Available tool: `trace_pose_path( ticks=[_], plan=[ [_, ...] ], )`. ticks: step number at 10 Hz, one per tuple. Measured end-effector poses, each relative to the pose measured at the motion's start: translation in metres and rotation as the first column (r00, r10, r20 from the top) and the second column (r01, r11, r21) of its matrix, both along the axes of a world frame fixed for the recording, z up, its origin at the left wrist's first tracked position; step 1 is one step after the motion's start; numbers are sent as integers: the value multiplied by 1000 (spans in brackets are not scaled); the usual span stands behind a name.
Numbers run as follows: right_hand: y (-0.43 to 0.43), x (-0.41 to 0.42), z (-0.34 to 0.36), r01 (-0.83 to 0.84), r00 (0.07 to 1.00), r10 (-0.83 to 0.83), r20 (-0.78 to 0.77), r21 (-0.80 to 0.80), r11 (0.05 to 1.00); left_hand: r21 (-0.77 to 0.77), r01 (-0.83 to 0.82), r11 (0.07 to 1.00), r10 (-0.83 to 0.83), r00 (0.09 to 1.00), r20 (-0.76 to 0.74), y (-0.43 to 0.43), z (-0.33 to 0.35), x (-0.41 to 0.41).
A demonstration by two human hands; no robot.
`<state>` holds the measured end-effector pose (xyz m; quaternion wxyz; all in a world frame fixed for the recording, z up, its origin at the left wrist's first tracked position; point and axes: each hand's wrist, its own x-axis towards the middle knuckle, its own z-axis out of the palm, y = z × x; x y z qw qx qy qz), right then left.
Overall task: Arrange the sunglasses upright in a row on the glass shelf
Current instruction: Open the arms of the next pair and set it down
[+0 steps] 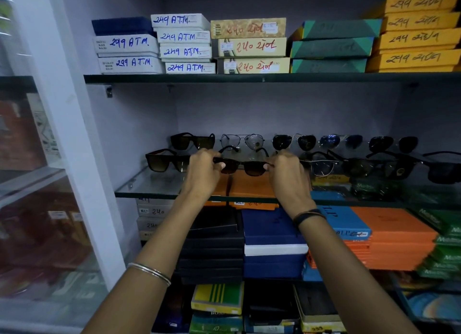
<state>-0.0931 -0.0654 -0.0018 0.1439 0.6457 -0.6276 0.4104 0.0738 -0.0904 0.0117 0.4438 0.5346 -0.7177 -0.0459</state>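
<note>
A dark-framed pair of sunglasses with brown lenses [241,166] is held just above the front of the glass shelf [149,186], arms unfolded toward the back. My left hand [203,170] grips its left corner and my right hand [287,171] grips its right corner. To the left stands a brown-lensed pair [166,161]. To the right, a front row of dark pairs [359,166] runs to the frame's edge. Along the back stands another row: a black pair [192,141], a clear aviator [241,141] and several dark aviators [294,142].
Labelled boxes [184,44] are stacked on the shelf above. Below the glass shelf lie stacks of black, blue, orange and green boxes [274,246]. A white cabinet post [82,159] and glass door stand at the left.
</note>
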Motion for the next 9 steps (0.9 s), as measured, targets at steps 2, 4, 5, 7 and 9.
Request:
trace_pose_path(
  ticks=[2, 4, 5, 7, 9],
  plan=[
    [-4, 2, 1, 32, 999, -32, -34, 3, 999, -49, -43, 998, 45, 998, 46, -8, -6, -3],
    [-14, 0, -3, 9, 1000, -8, -29, 29, 1000, -80, -92, 993, 97, 993, 61, -7, -6, -3],
    [-16, 2, -4, 15, 1000, -15, -21, 38, 999, -90, -105, 990, 111, 991, 73, -7, -7, -3],
    [-7, 3, 3, -19, 999, 19, 40, 4, 1000, -155, -104, 982, 112, 993, 44, -1, -5, 0],
    [61, -13, -10, -53, 968, 118, 223, -278, 959, -419, 4, 908, -30, 998, -56, 28, 11, 3]
  ],
)
